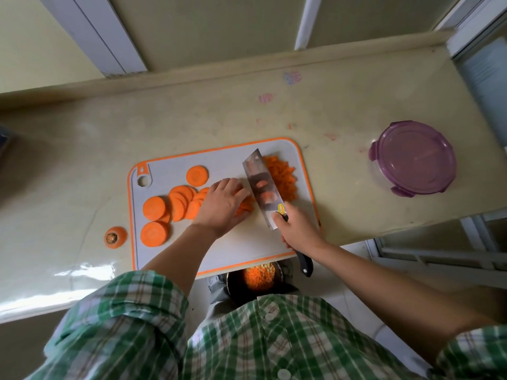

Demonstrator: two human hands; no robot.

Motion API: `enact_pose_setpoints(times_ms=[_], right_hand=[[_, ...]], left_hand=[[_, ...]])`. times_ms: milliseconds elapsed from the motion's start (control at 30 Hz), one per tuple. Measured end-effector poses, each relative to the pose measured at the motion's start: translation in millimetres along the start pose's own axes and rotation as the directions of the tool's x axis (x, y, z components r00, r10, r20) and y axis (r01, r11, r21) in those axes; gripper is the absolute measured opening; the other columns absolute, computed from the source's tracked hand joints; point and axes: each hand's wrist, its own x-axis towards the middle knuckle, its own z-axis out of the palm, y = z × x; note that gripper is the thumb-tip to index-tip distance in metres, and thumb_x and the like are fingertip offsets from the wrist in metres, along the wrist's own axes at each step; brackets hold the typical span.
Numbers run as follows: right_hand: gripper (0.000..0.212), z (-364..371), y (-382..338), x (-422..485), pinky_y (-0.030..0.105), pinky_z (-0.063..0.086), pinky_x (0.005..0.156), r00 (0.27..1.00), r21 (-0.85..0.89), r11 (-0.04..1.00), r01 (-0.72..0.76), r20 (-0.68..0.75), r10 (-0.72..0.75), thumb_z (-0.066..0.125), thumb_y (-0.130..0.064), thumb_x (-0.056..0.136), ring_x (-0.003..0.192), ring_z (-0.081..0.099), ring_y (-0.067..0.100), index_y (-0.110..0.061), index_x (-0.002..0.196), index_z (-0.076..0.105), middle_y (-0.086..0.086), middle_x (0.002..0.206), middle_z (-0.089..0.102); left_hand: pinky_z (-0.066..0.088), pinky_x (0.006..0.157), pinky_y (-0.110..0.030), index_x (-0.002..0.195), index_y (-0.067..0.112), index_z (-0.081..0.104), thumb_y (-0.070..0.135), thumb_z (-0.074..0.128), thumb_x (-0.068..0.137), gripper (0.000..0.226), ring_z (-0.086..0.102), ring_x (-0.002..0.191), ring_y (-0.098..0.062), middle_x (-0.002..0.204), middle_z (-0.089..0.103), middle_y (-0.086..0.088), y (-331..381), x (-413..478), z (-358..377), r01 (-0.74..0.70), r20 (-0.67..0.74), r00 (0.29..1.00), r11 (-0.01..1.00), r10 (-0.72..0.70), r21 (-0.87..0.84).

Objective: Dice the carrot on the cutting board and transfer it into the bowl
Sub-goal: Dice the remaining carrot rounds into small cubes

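Risks first.
- Your left hand [222,205] lies palm down over a part-cut stack [244,207] of carrot, fingers bent and holding it in place. The fingertips [241,192] sit just beside the flat of the cleaver [260,185]. If a knuckle drifts ahead of the blade, or the stack slips under pressure, you likely get a nick.
- Your right hand [297,229] is wrapped round the black handle, forefinger up near the blade heel. The grip looks firm, but the blade is wide and hides part of the cut line from you.
- The near edge of the cutting board [247,248] reaches the front lip of the counter [343,119]. Hard chopping could walk it forward.
- The bowl [233,283] sits below that lip, partly hidden by the board. Pieces swept too wide would probably miss it and fall to the floor.
- The diced pile [282,174] crowds the board's far right corner; bits could roll onto the counter.

The carrot now.
- Bright orange, firm-looking, clean cut faces.
- Thick round slices [153,208] lie overlapping on the board's left half, one apart toward the back.
- Small dice are heaped to the right of the blade, and more are already in the bowl.
- The stem end [115,236] lies off the board, on the counter to its left.
- My read: roughly half remains to dice.
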Motion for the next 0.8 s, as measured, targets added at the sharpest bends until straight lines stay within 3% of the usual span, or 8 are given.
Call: enact_pose_setpoints(times_ms=[100, 233, 367, 500, 600, 700, 800], right_hand=[[0.018, 2, 4, 2, 0.03, 0.041, 0.047, 1.0, -0.006, 1.0, -0.012, -0.023, 0.011, 0.046, -0.022, 0.097, 0.038, 0.046, 0.011, -0.013, 0.083, 0.043, 0.006, 0.056, 0.051], [0.012, -17, 3, 12, 0.024, 0.04, 0.037, 0.998, 0.042, 0.998, -0.041, -0.046, 0.043, 0.044, -0.02, 0.098, 0.033, 0.044, 0.012, -0.014, 0.087, 0.045, 0.007, 0.054, 0.05], [0.012, -26, -3, 19, 0.028, 0.044, 0.04, 0.997, 0.046, 0.998, -0.033, -0.062, 0.036, 0.044, -0.021, 0.098, 0.04, 0.046, 0.018, -0.012, 0.09, 0.046, 0.008, 0.055, 0.05], [0.017, -15, -7, 15, 0.036, 0.047, 0.042, 1.0, -0.048, 0.999, 0.016, 0.0, -0.016, 0.045, -0.023, 0.097, 0.039, 0.05, 0.021, -0.02, 0.08, 0.043, 0.005, 0.052, 0.051], [0.014, -18, -9, 15, 0.039, 0.048, 0.042, 0.999, -0.045, 0.999, -0.027, -0.028, 0.025, 0.044, -0.022, 0.097, 0.04, 0.05, 0.022, -0.01, 0.09, 0.046, 0.007, 0.054, 0.051], [0.014, -22, -14, 15, 0.028, 0.043, 0.039, 0.998, 0.042, 0.998, -0.047, -0.035, 0.048, 0.043, -0.02, 0.098, 0.04, 0.046, 0.017, -0.007, 0.094, 0.047, 0.008, 0.058, 0.049], [0.016, -21, -21, 13, 0.027, 0.042, 0.04, 0.999, 0.054, 0.998, -0.039, -0.029, 0.041, 0.045, -0.022, 0.098, 0.041, 0.046, 0.017, -0.007, 0.093, 0.046, 0.011, 0.059, 0.051]], left_hand=[[0.043, 0.094, -0.045, 0.112, 0.016, 0.061, 0.038, 0.07, 0.082, 0.039, 0.051, 0.111, -0.034, 0.118, 0.055, -0.011, 1, -1, 1, 0.009, 0.001, 1.0, 1.0, -0.009, -0.001], [0.042, 0.094, -0.045, 0.111, 0.017, 0.062, 0.036, 0.069, 0.083, 0.035, 0.051, 0.11, -0.033, 0.117, 0.055, -0.01, 1, 0, 0, 0.009, -0.01, 1.0, 1.0, -0.009, -0.03], [0.042, 0.092, -0.044, 0.108, 0.016, 0.061, 0.037, 0.069, 0.083, 0.034, 0.052, 0.106, -0.032, 0.114, 0.055, -0.01, 2, -1, 0, 0.014, -0.028, 1.0, 0.999, -0.015, -0.042], [0.043, 0.093, -0.043, 0.113, 0.015, 0.06, 0.045, 0.069, 0.082, 0.044, 0.053, 0.109, -0.032, 0.117, 0.056, -0.01, 0, -3, -2, 0.012, -0.046, 0.999, 0.998, -0.015, -0.065], [0.041, 0.099, -0.042, 0.125, 0.012, 0.056, 0.046, 0.07, 0.08, 0.058, 0.05, 0.117, -0.031, 0.126, 0.055, -0.011, -6, -8, -6, 0.022, -0.044, 0.999, 0.994, -0.027, -0.107], [0.042, 0.097, -0.042, 0.128, 0.009, 0.054, 0.034, 0.064, 0.085, 0.051, 0.048, 0.119, -0.031, 0.128, 0.054, -0.012, -13, -10, -12, 0.116, -0.047, 0.991, 0.984, -0.124, -0.138], [0.043, 0.089, -0.042, 0.125, 0.007, 0.058, 0.011, 0.059, 0.084, 0.042, 0.051, 0.11, -0.034, 0.121, 0.058, -0.013, -17, -7, -16, 0.173, -0.024, 0.984, 0.976, -0.177, -0.13]])
